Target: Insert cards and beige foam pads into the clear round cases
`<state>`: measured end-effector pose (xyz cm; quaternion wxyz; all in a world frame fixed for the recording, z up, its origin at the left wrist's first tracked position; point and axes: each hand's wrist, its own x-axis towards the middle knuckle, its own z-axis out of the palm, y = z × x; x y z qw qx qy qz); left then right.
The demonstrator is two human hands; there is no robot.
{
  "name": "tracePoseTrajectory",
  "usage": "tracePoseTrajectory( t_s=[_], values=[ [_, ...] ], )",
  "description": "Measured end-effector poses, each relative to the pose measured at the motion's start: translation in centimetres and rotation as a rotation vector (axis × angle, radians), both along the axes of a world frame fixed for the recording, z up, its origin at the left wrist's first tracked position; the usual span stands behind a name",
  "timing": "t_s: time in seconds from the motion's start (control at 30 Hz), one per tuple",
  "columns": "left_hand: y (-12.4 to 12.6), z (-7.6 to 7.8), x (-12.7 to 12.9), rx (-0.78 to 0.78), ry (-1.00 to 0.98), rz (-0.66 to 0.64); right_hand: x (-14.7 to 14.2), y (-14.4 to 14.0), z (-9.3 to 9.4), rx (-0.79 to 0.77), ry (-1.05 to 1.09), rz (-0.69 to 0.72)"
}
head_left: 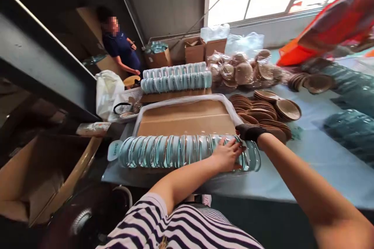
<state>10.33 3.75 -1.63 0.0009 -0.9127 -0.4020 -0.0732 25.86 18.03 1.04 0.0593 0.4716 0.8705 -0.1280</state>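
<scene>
A long row of round, clear, blue-tinted plastic packs stands on edge along the near side of the table, with a loose label card at its left end. My bare left hand lies over the right part of this row, fingers spread across the packs' edges. Just beyond it, my right hand in a dark glove is at the back of the row's right end, beside the white-lined tray. Its fingers are dark and partly hidden, so their grip is unclear. Brown round pieces lie in stacks beside the right hand.
Two more rows of packs stand behind the tray. Bagged brown pieces, cartons and an orange-red bag are farther back. More blue-tinted packs lie right. An open carton sits left; a person stands behind.
</scene>
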Motion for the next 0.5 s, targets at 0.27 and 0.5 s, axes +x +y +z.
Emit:
tracePoseTrajectory(
  t_s=[0.27,0.5],
  values=[
    [-0.1,0.0,0.0,-0.055,-0.051,0.035,3.4,-3.7,0.4,-0.062,0.05,0.035],
    [-0.2,-0.3,-0.2,-0.172,-0.104,0.064,5.5,-15.4,-3.4,0.047,0.144,-0.181]
  ],
)
